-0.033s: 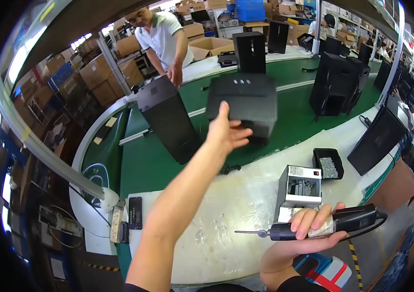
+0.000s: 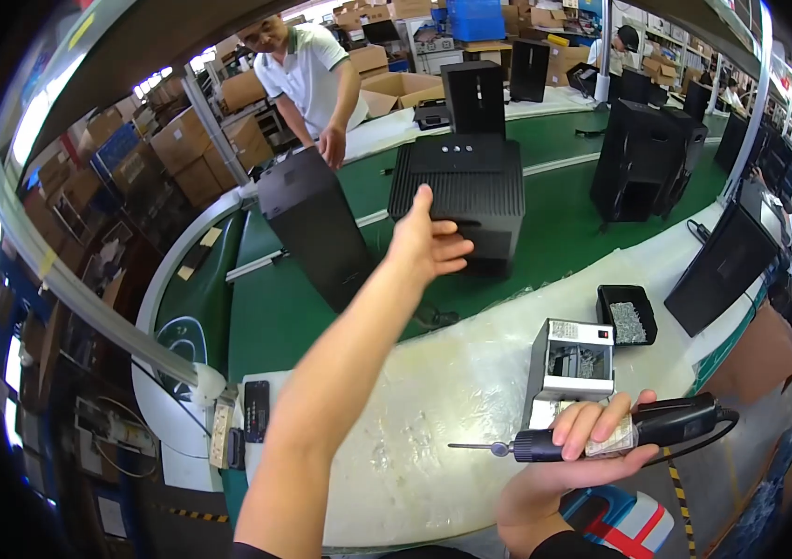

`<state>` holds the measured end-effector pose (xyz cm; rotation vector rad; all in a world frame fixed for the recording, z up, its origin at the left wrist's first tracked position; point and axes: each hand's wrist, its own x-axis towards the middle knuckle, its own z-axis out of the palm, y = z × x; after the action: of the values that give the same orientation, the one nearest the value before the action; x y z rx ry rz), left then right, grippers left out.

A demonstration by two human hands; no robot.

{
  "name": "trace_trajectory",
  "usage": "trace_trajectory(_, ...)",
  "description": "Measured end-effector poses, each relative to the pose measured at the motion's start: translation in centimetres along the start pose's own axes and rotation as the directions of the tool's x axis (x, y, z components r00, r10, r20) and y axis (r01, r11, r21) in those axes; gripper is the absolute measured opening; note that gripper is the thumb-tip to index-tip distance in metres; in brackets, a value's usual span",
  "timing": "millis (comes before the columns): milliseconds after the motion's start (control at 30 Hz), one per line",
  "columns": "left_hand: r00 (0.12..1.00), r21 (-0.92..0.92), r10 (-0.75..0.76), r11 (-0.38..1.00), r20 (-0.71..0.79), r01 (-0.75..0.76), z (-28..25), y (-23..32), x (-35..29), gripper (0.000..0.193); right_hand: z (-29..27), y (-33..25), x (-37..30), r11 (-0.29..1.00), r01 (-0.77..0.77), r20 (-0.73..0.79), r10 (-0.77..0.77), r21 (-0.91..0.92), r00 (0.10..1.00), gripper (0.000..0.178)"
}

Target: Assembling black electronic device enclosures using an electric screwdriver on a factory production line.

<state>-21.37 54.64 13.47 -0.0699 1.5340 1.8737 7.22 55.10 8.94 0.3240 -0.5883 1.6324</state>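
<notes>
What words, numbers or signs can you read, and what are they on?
There are no words or numbers clear enough to read.
White label on the silver box: print too small.
Pale sticker on the black screwdriver in the right hand: too blurred.
Light marks on the ridged black case: too small to make out.

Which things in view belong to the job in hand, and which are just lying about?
In use, or likely so:
electric screwdriver, in the right hand
ribbed black case, at the left hand
black tray of small metal pieces, probably

Apparently lying about:
flat black device
cardboard boxes
blue bin
</notes>
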Motion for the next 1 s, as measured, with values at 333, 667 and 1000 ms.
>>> trace_trajectory(333, 0.999, 0.528, 0.042, 0.849, -0.019, -0.026, 4.7, 7.5, 7.8, 0.069, -2.7, 1.9, 3.0, 0.985, -0.044, -0.259, 0.0, -0.164, 0.966, 0.055)
trace_trajectory(667, 0.619, 0.851, 0.584, -0.353, 0.524, -0.388, -16.3, 18.3, 10.6, 0.063, -2.2, 3.8, 3.3, 0.98, -0.087, -0.317, 0.027, -0.177, 0.948, 0.057)
trace_trajectory(1000, 0.433, 0.609, 0.431, -0.609, 0.792, -0.508, -17.9, 10.3, -6.3, 0.057, -3.2, 2.3, 3.4, 0.989, -0.073, -0.19, 0.048, -0.125, 0.981, 0.053)
